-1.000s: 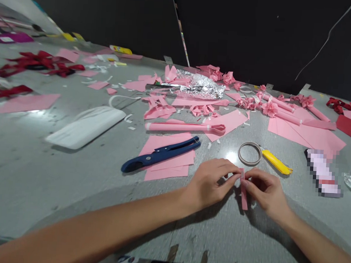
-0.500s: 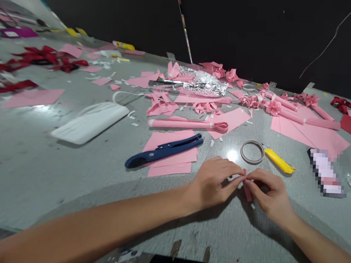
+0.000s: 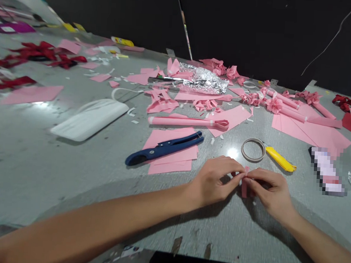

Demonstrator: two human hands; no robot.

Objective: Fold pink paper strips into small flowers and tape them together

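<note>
Between my two hands is a small strip of pink paper (image 3: 244, 189), its lower end hanging down below the fingertips. My left hand (image 3: 215, 178) pinches it from the left with thumb and forefinger. From the right, my right hand (image 3: 271, 191) pinches the same strip, and the fingertips of both hands nearly meet. The fingers cover the strip's middle. Just beyond my right hand lie a roll of tape (image 3: 253, 160) and a yellow box cutter (image 3: 280, 159). Dark blue scissors (image 3: 165, 148) rest on pink paper sheets (image 3: 170, 169) beyond my left forearm.
A rolled pink paper piece with a loop (image 3: 182, 122) lies past the scissors. Further back are crumpled clear wrap (image 3: 206, 79) and pink paper flowers (image 3: 273, 105). A white flat object (image 3: 90, 119) is at left, a phone (image 3: 328, 171) at right. A dark wall (image 3: 257, 33) borders the table.
The hanging end of the pink strip has swung a little to the left, and its top shows differently between the fingertips. Both hands keep their pinch in nearly the same place.
</note>
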